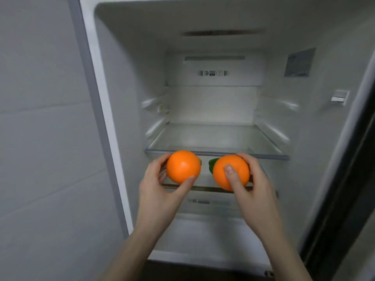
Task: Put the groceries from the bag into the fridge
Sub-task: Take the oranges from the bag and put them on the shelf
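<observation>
Open fridge (113,122), glass shelf (215,154) ahead — left hand (162,191) and right hand (253,187) each clamped on an orange (183,166), placing step; next, probably set both down.

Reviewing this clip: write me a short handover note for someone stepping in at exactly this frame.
Left hand: closed around the left orange, held in front of the open fridge.
Right hand: closed around the right orange, thumb across its front; a green item peeks out behind it, not identifiable.
Upper glass shelf: nothing visible on it.
Lower shelf: edge sits just behind the hands.
Done: both oranges brought to the fridge.
Left: set both on a shelf, then fetch the rest. The bag is out of view.
</observation>
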`<control>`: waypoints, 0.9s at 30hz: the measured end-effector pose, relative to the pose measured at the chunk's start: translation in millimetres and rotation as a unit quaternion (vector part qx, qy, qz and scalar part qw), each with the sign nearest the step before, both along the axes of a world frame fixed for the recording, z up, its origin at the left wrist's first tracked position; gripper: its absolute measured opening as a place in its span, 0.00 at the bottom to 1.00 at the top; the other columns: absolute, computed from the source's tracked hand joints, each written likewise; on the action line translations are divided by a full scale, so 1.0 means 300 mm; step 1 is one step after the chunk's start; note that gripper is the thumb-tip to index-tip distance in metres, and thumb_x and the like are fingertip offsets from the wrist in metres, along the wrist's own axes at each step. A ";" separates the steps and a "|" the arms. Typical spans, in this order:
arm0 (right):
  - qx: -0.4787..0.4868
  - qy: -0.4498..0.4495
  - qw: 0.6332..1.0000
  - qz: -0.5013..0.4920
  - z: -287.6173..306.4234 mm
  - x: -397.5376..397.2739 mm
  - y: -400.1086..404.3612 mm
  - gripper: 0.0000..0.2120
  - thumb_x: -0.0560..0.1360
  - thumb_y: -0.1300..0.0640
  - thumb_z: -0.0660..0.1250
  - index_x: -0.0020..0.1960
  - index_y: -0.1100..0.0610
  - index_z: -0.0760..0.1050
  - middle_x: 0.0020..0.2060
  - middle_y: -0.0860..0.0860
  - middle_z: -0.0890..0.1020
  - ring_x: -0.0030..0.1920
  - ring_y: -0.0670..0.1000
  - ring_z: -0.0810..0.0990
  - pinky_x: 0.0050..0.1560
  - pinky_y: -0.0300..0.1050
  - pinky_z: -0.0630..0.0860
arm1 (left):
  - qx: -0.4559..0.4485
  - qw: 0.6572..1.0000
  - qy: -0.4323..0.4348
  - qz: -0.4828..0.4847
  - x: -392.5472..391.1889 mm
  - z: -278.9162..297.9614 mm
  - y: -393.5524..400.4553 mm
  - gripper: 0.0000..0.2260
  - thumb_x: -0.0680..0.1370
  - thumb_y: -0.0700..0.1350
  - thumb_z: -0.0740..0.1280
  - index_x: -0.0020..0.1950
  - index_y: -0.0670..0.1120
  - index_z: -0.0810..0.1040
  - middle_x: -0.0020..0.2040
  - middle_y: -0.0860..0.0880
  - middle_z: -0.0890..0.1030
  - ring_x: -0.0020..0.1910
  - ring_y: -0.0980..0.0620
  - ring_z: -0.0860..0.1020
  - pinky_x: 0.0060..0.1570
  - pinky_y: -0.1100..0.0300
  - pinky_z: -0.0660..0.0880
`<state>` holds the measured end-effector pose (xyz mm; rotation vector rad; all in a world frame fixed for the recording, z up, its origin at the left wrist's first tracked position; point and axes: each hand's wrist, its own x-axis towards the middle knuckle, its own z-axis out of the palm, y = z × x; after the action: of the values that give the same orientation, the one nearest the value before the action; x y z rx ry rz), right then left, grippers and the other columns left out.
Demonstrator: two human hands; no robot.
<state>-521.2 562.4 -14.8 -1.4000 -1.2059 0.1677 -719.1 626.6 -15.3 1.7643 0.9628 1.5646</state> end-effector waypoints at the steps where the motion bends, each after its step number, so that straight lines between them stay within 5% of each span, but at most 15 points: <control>1: 0.005 0.000 1.000 -0.005 0.024 -0.001 0.034 0.25 0.76 0.30 0.64 0.68 0.38 0.72 0.58 0.38 0.79 0.56 0.37 0.79 0.49 0.32 0.73 | 0.000 1.000 -0.004 -0.002 0.002 0.008 0.035 0.32 0.68 0.50 0.82 0.69 0.58 0.74 0.65 0.61 0.77 0.63 0.61 0.78 0.61 0.61 0.78; 6: 0.034 0.025 0.999 -0.023 0.117 0.005 0.212 0.24 0.76 0.30 0.64 0.67 0.40 0.72 0.55 0.34 0.77 0.56 0.36 0.78 0.49 0.35 0.74 | 0.022 1.000 -0.010 -0.012 0.010 0.059 0.218 0.32 0.68 0.50 0.82 0.69 0.57 0.74 0.66 0.59 0.76 0.64 0.61 0.77 0.62 0.62 0.77; 11: 0.026 0.036 0.998 -0.037 0.199 0.047 0.365 0.30 0.73 0.26 0.64 0.70 0.38 0.72 0.60 0.41 0.78 0.59 0.50 0.80 0.59 0.61 0.82 | 0.043 0.999 0.004 -0.013 0.050 0.132 0.395 0.30 0.69 0.50 0.81 0.67 0.58 0.73 0.64 0.60 0.75 0.62 0.59 0.78 0.62 0.60 0.77; 15: 0.007 -0.014 0.998 -0.067 0.252 0.076 0.455 0.28 0.77 0.36 0.69 0.74 0.44 0.70 0.65 0.45 0.76 0.63 0.51 0.78 0.63 0.53 0.77 | 0.059 0.997 0.045 0.009 0.112 0.166 0.509 0.30 0.69 0.52 0.81 0.67 0.56 0.73 0.62 0.56 0.76 0.60 0.55 0.77 0.61 0.55 0.77; 21: -0.046 -0.068 0.994 -0.075 0.261 0.090 0.570 0.26 0.75 0.40 0.73 0.69 0.49 0.75 0.59 0.49 0.81 0.58 0.50 0.79 0.54 0.44 0.72 | 0.008 0.996 0.083 0.027 0.161 0.179 0.618 0.34 0.68 0.53 0.81 0.70 0.52 0.72 0.64 0.52 0.77 0.61 0.52 0.77 0.56 0.56 0.75; 27: -0.095 -0.096 0.988 -0.081 0.240 0.105 0.640 0.31 0.74 0.40 0.74 0.72 0.49 0.71 0.62 0.52 0.81 0.60 0.55 0.80 0.58 0.47 0.74 | -0.014 0.990 0.136 0.043 0.147 0.172 0.657 0.29 0.68 0.53 0.81 0.64 0.51 0.73 0.57 0.53 0.78 0.55 0.51 0.79 0.48 0.60 0.70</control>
<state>-489.8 754.4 57.2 -1.7051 -1.2522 0.0349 -675.0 823.8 36.3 1.9735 1.1976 1.3754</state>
